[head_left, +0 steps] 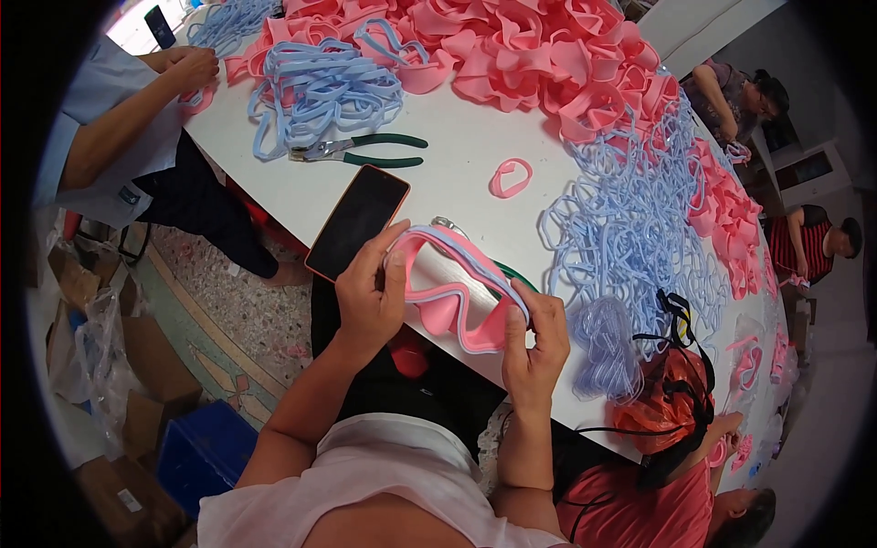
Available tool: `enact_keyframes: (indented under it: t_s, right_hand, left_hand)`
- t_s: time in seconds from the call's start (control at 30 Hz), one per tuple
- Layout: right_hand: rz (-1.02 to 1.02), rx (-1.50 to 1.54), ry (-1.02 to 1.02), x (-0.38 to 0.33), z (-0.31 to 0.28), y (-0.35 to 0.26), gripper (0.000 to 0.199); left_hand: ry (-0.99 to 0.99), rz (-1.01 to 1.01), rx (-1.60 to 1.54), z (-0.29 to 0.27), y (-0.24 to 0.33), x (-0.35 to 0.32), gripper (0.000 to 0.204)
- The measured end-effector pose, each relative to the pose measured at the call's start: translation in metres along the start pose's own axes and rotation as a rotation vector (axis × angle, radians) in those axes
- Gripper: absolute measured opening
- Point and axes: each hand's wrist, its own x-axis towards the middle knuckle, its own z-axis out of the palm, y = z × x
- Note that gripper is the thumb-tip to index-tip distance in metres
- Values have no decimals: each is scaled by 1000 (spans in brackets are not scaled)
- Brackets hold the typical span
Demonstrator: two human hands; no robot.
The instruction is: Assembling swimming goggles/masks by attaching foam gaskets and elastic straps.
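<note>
My left hand (373,285) and my right hand (536,340) hold a soft pink goggle frame (437,315) between them, above the table's near edge. Pale blue edging follows its wavy rim. The fingers and thumb of each hand are closed on one end of it. Under the frame, a tool with a green handle (504,277) and a metal end is partly hidden. A dark-screened phone (359,224) in an orange case lies just beyond my left hand. Farther off, green-handled pliers (385,140) and a small pink loop (500,185) rest on the white table.
Pink soft pieces (539,55) are heaped at the back, beside blue loops (324,91). More blue loops (630,219), a clear bundle (607,352) and a red plastic bag (671,393) lie to the right. Several co-workers surround the table. A blue bin (206,452) stands on the left floor.
</note>
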Motion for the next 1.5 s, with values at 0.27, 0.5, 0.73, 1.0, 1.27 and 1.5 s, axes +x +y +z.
enact_keyframes:
  t_s: [0.27,0.5,0.73,1.0,1.27,1.5]
  right_hand:
    - [-112,-24,-179,12,-20,12,21]
    - [-342,-140,-348,34,-16,1,25]
    - [-272,11,-402,36,-32,11,22]
    - [-180,20,-483,17,-61,7,36]
    - [185,-947,-197,-4,-161,23,47]
    - [213,-1063,-164,-6,-145,31,29]
  left_hand:
    - [-417,-108,-9,-26,13,21,19]
    - [-384,19,76,-22,28,9,20]
    - [-769,436,5,-28,21,15,86]
    - [-663,640,-41,1,-4,3,96]
    - [-480,416,-74,6,-15,-1,86]
    - [-490,366,-41,0,-17,-2,84]
